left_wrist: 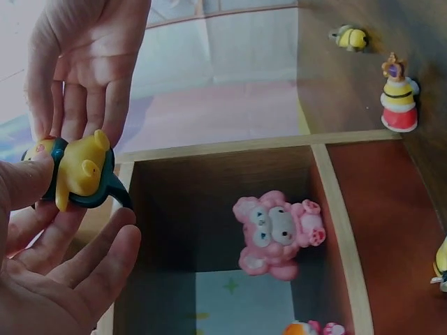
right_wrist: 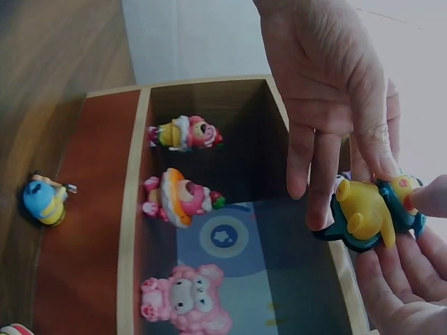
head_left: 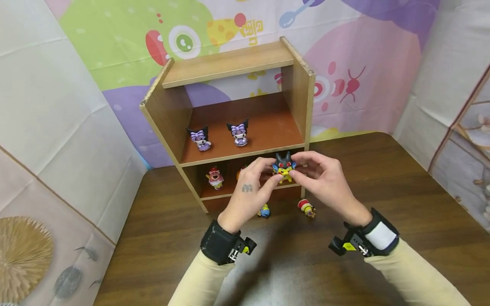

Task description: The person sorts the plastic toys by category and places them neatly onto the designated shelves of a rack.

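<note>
A small yellow Pikachu figurine (head_left: pixel 285 172) in a dark horned hood and cape is held between both hands, in front of the shelf unit's middle board. My left hand (head_left: pixel 250 185) pinches its left side with thumb and fingers. From the other side my right hand (head_left: pixel 325 174) pinches it, thumb on the front. In the left wrist view the yellow belly and feet of the figurine (left_wrist: pixel 84 167) show, with the dark cape behind. The right wrist view has the figurine (right_wrist: pixel 367 209) between the right hand (right_wrist: pixel 335 105) above and the left hand (right_wrist: pixel 405 279) below.
A wooden shelf unit (head_left: pixel 229 159) stands against the patterned cloth. Two purple-and-black figurines (head_left: pixel 239 134) stand on its upper level. Below are pink bear figurines (head_left: pixel 215 177) and a fluffy pink figurine (left_wrist: pixel 272 234). Minion-like figurines (head_left: pixel 306 207) are at the table-level front.
</note>
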`<state>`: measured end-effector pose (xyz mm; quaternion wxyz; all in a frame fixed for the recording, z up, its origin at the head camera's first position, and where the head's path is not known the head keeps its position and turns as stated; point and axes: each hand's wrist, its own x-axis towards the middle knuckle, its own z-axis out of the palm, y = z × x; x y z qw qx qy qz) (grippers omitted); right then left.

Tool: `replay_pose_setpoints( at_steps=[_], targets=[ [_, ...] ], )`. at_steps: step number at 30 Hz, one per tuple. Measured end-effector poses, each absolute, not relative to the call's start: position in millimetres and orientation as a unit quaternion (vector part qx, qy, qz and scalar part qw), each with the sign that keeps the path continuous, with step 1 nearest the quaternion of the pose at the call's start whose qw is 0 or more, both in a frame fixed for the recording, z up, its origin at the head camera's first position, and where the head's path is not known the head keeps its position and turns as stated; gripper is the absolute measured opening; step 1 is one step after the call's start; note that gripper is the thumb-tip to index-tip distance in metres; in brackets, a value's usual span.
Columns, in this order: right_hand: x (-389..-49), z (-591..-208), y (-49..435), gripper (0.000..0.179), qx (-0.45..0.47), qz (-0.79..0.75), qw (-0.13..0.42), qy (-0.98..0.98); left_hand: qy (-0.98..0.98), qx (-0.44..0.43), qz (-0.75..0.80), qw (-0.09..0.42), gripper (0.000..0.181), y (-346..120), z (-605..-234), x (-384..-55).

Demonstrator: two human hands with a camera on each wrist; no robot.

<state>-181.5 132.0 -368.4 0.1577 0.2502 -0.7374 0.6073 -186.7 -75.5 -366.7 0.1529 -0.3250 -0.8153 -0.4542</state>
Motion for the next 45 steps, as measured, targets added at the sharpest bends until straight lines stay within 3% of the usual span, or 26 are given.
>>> replay_pose_setpoints(
  at_steps=[16, 45],
  targets=[
    [-194, -345, 127, 0.029, 0.251, 0.601, 0.184, -0.737, -0.810, -0.337, -0.439, 0.192, 0.026, -76, -347, -201],
    [-222, -340, 118, 0.032, 0.234, 0.616, 0.182, -0.730, -0.821, -0.295, -0.448, 0.196, 0.031, -72, -336, -224]
  ],
)
